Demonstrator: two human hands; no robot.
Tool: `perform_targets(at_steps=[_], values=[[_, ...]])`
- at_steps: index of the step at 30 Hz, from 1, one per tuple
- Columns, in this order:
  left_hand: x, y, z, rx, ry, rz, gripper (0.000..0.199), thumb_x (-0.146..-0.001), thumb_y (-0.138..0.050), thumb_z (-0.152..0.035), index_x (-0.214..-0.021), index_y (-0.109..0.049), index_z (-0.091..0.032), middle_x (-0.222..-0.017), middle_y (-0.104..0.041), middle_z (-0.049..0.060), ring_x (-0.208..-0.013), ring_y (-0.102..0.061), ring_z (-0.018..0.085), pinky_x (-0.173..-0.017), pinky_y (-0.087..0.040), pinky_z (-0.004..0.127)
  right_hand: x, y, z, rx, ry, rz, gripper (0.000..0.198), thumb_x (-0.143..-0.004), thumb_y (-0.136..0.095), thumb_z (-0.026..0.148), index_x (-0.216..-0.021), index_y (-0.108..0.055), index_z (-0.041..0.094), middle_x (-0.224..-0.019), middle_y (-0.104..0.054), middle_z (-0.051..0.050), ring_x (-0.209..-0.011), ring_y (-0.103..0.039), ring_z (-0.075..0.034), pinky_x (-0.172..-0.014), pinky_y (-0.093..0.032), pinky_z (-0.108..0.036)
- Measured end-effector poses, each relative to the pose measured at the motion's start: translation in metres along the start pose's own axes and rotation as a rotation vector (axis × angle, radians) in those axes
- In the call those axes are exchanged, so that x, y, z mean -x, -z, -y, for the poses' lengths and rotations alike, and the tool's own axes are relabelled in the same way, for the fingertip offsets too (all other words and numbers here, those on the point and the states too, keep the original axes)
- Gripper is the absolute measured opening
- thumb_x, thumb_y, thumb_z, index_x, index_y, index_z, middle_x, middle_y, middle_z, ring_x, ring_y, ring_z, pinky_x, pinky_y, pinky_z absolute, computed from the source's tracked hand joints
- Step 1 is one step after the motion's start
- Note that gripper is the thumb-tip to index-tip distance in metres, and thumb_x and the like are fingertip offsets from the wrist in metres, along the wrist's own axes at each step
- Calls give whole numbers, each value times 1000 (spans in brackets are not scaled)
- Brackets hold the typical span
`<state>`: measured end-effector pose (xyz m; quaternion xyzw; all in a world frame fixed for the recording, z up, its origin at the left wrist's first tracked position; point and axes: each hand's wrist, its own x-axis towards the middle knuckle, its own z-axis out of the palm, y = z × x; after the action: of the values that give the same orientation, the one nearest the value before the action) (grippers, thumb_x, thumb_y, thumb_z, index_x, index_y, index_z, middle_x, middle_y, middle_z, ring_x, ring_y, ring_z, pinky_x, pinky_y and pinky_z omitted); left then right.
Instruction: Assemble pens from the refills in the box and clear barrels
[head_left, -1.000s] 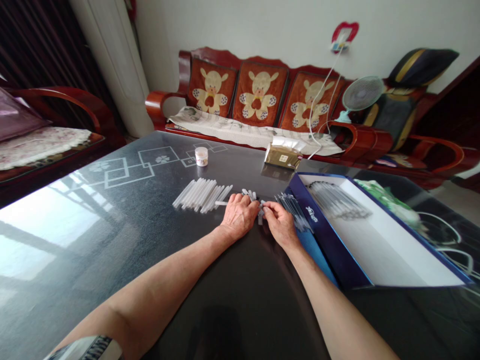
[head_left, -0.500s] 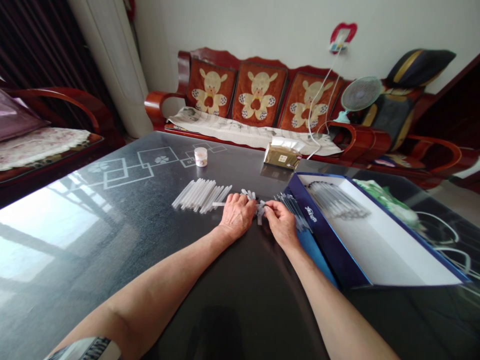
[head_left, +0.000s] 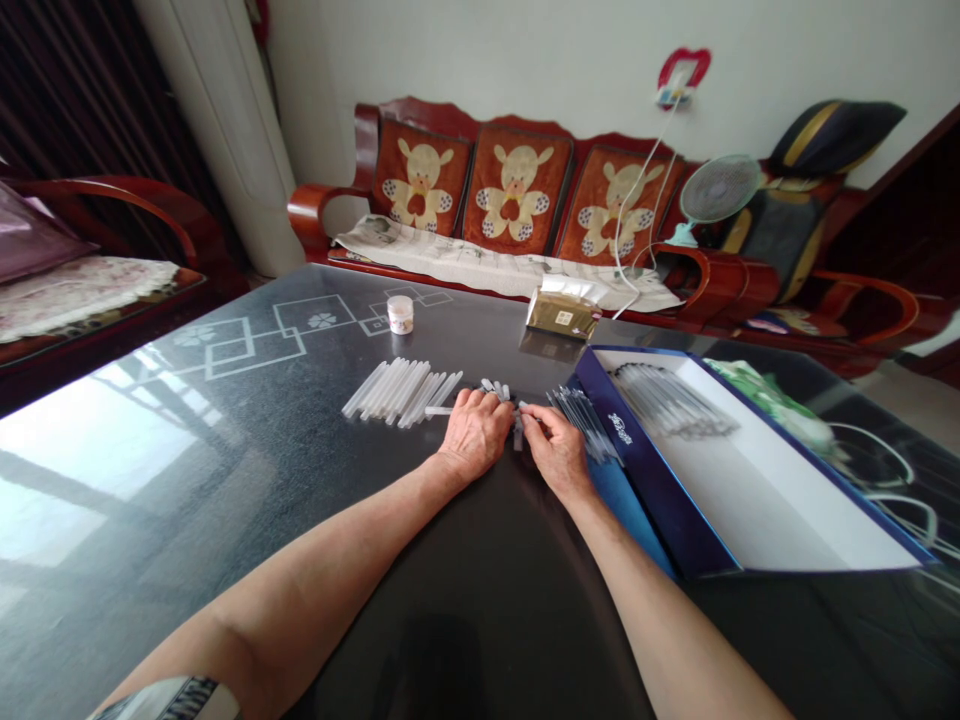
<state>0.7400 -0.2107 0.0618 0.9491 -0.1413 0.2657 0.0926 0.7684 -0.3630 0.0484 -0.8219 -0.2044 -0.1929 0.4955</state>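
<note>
My left hand (head_left: 475, 432) is closed around a translucent white tube (head_left: 438, 410), like a pen barrel, whose end sticks out to the left. Close by on the right, my right hand (head_left: 556, 448) has thumb and forefinger pinched together at the tube's other end; whatever is between them is too small to make out. Small whitish pieces (head_left: 495, 388) like caps lie just beyond and between my hands. A row of similar white tubes (head_left: 405, 390) is spread left of my left hand. Thin dark rods (head_left: 589, 425), like pen refills, lie right of my right hand.
A blue open box (head_left: 780, 500) on the right holds a bundle of slim clear pens (head_left: 671, 400). Farther back on the dark table (head_left: 315, 490) stand a small white tub (head_left: 400, 315) and a tissue pack (head_left: 562, 310). A green-white bag (head_left: 776, 405) and white cables lie beyond the box.
My right hand has shifted slightly left, closer to my left hand. My left hand keeps its place with the tube.
</note>
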Motion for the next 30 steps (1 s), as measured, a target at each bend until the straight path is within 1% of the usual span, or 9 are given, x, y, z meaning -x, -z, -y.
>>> perform_targets(at_steps=[4, 7, 11, 14, 16, 19, 22, 26, 30], values=[[0, 2, -2, 22, -25, -3, 31, -96, -37, -26, -111, -64, -22, -86, -62, 7, -83, -53, 22, -82, -34, 38, 1, 0, 1, -46, -70, 22, 23, -83, -58, 39, -89, -69, 19, -86, -70, -5, -77, -65, -18, -73, -51, -30], [1, 4, -3, 28, 3, -34, 33, -96, -38, -35, -116, -63, -27, -86, -61, 7, -83, -52, 22, -80, -33, 37, 0, 2, -1, -114, -190, 1, 27, -82, -58, 43, -90, -66, 19, -75, -68, -3, -70, -64, -18, -69, -50, -30], [1, 3, -1, 48, 120, -60, 37, -95, -38, -45, -102, -69, -27, -80, -60, 5, -79, -52, 21, -79, -32, 36, -5, 11, -6, -230, -298, -309, 32, -86, -46, 47, -94, -59, 18, -82, -66, -5, -73, -63, -18, -65, -50, -31], [0, 2, 1, 40, 149, -78, 36, -95, -39, -42, -89, -71, -25, -78, -60, 5, -78, -51, 20, -79, -31, 36, -8, 15, -3, -67, -112, -488, 33, -85, -47, 40, -107, -56, 17, -112, -62, -13, -100, -60, -22, -81, -49, -38], [0, 1, 1, 34, 120, -93, 36, -95, -39, -42, -88, -71, -25, -77, -60, 5, -78, -51, 20, -80, -31, 36, -5, 15, 4, 123, 101, -427, 35, -85, -49, 32, -115, -55, 17, -124, -56, -15, -116, -52, -24, -96, -42, -42], [1, 2, 0, 35, 66, -106, 36, -95, -39, -42, -90, -71, -25, -78, -59, 6, -79, -51, 20, -82, -31, 37, 2, 12, 15, 389, 269, -129, 28, -88, -47, 25, -113, -59, 19, -117, -62, -12, -114, -53, -24, -106, -29, -45], [2, 2, 0, 41, 37, -96, 36, -95, -39, -41, -93, -71, -25, -79, -59, 7, -80, -51, 21, -83, -31, 38, 8, 10, 18, 539, 267, 33, 22, -92, -46, 26, -103, -65, 22, -101, -68, -8, -106, -56, -24, -105, -27, -45], [2, 1, 3, 40, 32, -93, 33, -94, -41, -41, -105, -68, -26, -83, -59, 7, -83, -51, 22, -83, -32, 39, 6, 17, 14, 530, 264, 59, 26, -93, -44, 28, -99, -69, 23, -101, -65, -8, -96, -59, -20, -90, -42, -32], [1, 2, 4, 11, 65, -126, 33, -92, -42, -27, -117, -63, -23, -88, -60, 9, -86, -50, 25, -83, -33, 41, -8, 33, 8, 676, 116, 51, 22, -89, -50, 26, -93, -71, 22, -92, -63, -9, -83, -60, -20, -74, -46, -29]])
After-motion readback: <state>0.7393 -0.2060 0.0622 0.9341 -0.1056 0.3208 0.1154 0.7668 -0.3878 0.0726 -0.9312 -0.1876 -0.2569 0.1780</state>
